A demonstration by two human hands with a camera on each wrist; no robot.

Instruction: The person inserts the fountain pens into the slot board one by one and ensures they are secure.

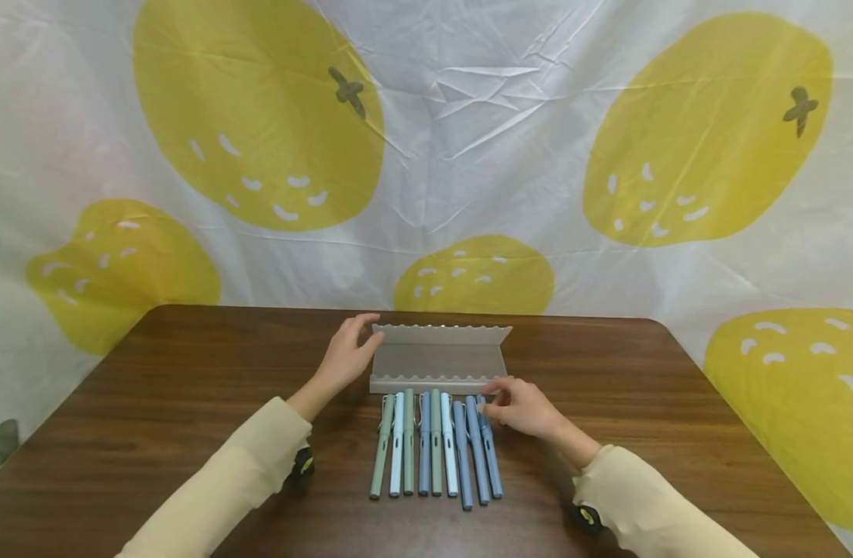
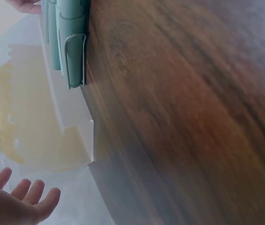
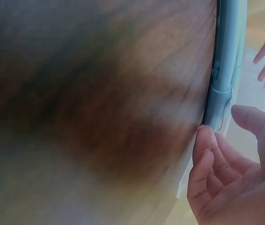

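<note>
Several capped pens in green, light blue and darker blue lie side by side on the table, among them a green pen (image 1: 381,457) at the left end and a blue pen (image 1: 492,463) at the right end. Behind their cap ends stands a pale pen holder (image 1: 436,360) with scalloped edges. My left hand (image 1: 346,353) is at the holder's left side, fingers loosely bent around nothing. At the cap end of the rightmost blue pens is my right hand (image 1: 527,407); in the right wrist view its thumb (image 3: 249,119) is apart from its bent fingers. Contact with a pen is unclear.
A brown wooden table (image 1: 210,372) carries everything. Behind its far edge hangs a white cloth (image 1: 468,170) printed with yellow lemons. Dark wrist cameras (image 1: 305,461) sit at both sleeves.
</note>
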